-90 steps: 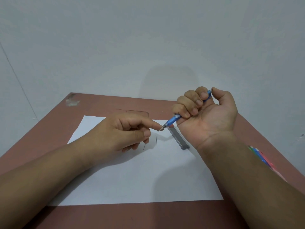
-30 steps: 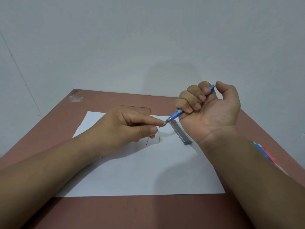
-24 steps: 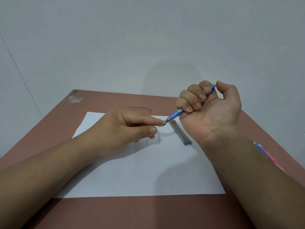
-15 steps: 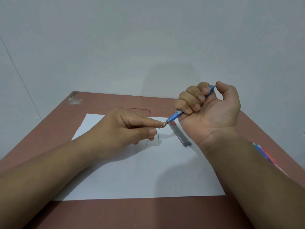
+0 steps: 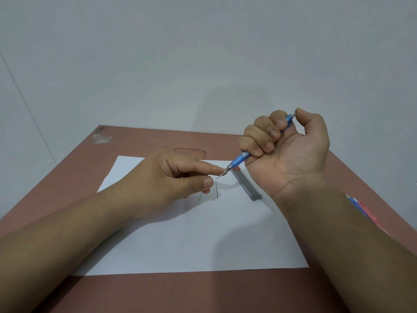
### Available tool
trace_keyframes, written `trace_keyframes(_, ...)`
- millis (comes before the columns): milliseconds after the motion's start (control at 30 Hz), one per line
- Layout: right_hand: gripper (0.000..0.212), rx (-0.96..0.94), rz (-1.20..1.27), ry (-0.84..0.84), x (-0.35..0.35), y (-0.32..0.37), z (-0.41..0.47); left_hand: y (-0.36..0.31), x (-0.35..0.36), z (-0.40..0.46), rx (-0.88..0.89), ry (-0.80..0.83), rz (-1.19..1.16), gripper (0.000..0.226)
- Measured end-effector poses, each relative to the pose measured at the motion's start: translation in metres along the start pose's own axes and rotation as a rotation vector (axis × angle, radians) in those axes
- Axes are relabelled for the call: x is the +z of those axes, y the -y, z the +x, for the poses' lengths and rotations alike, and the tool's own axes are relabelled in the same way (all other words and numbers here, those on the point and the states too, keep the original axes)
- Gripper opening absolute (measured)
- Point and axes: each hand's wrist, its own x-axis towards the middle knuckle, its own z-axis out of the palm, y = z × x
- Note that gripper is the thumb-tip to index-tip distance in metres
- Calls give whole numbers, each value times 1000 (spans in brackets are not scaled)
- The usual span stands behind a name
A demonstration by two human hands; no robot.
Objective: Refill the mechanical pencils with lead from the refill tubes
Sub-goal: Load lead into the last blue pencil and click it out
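Gripping the blue pencil (image 5: 239,160), right hand (image 5: 291,152); left forefinger (image 5: 212,169) touches its tip.

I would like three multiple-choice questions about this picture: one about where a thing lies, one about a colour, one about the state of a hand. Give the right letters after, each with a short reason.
1. Where does the grey lead tube lie?
A. on the white paper
B. on the bare table beside the wall
C. in the left hand

2. What colour is the pencil in the right hand?
A. red
B. blue
C. green

3. What does the left hand do?
A. it lies flat on the paper
B. it grips the lead tube
C. its forefinger reaches to the pencil's tip

Answers:
1 A, the tube rests on the white paper, near the right wrist.
2 B, the barrel that shows below and above the curled fingers is blue.
3 C, the forefinger meets the pencil's tip above the paper; whether it pinches a lead there is too fine to tell.
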Motion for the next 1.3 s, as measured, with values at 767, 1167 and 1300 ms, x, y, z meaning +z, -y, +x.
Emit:
trace_keyframes(767,21,-89,-55,-188,-18,-14,14,16,-7,13,-294,-289,82,20)
trace_keyframes(1167,20,-84,-28,-183,-15,-12,13,18,-6,13,-156,-150,198,12)
trace_keyframes(1300,20,-86,-19,-167,-13,-12,12,19,-5,13,-131,-149,207,11)
